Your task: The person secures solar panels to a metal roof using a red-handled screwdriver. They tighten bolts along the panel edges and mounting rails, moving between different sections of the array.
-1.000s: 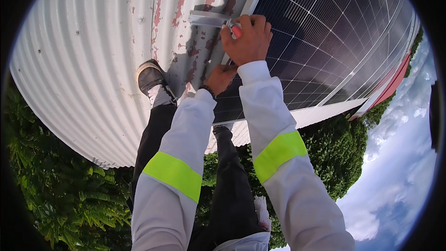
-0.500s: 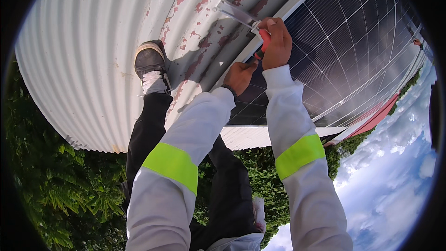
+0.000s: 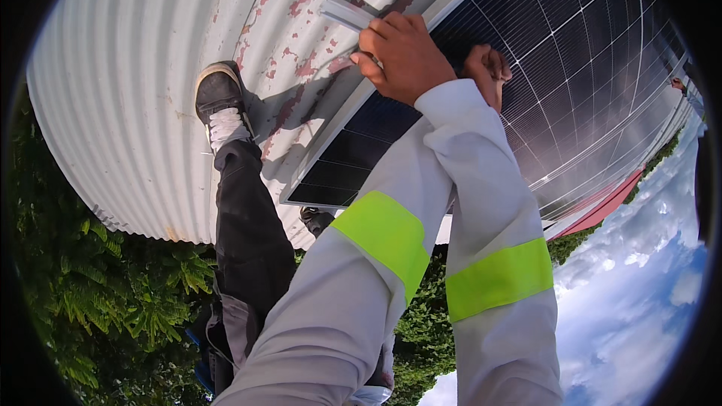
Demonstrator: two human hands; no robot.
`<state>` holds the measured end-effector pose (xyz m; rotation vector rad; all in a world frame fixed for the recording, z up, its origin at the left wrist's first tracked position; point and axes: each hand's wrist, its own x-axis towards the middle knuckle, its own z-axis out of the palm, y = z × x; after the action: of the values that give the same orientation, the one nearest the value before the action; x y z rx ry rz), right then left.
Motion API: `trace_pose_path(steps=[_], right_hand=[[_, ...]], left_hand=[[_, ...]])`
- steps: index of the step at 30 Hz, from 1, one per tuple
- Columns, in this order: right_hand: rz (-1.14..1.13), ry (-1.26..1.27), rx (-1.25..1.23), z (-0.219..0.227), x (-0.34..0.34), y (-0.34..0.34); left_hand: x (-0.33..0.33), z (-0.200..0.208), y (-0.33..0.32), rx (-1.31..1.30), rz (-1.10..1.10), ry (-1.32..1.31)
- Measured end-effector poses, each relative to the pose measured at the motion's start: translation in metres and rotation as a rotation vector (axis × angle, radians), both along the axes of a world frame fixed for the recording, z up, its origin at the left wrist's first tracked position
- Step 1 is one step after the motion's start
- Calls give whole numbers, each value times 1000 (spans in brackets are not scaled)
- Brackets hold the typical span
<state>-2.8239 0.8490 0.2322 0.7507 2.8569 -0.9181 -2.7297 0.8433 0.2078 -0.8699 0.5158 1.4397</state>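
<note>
corrugated roof [image 3: 128, 83] with peeling red patches at ten o'clock, shoe [image 3: 218, 98] on it; trees [image 3: 98, 293] at seven, clouds [image 3: 639, 293] at four.

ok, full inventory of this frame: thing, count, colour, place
corrugated roof: one, white with rust-red patches of flaked paint, upper left and centre
solar panel: one large dark blue-black panel with a pale grid and metal frame, upper right, lying on the roof
metal rail piece: one, silver, top centre on the roof by the panel's edge
trees: green foliage, lower left and beyond the roof edge
sky: blue with white clouds, lower right
red roof edge: one, red, right, beyond the panel
shoe: one, black with white sock, on the roof, left of centre
left hand: fingers curled at the panel's frame next to the rail piece
right hand: on the panel's surface, partly hidden behind the left sleeve
</note>
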Motion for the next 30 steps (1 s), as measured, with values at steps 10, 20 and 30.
trace_pose_path(steps=[10, 20, 30], right_hand=[[-595, 152, 158, 13, -3, -16], [-2136, 749, -850, 39, 45, 5], [-2130, 33, -401, 16, -19, 65]], left_hand=[[-68, 2, -47, 324, -1092, 260], [-208, 89, -215, 642, -2197, 834], [-261, 176, -265, 806, -2006, 1241]])
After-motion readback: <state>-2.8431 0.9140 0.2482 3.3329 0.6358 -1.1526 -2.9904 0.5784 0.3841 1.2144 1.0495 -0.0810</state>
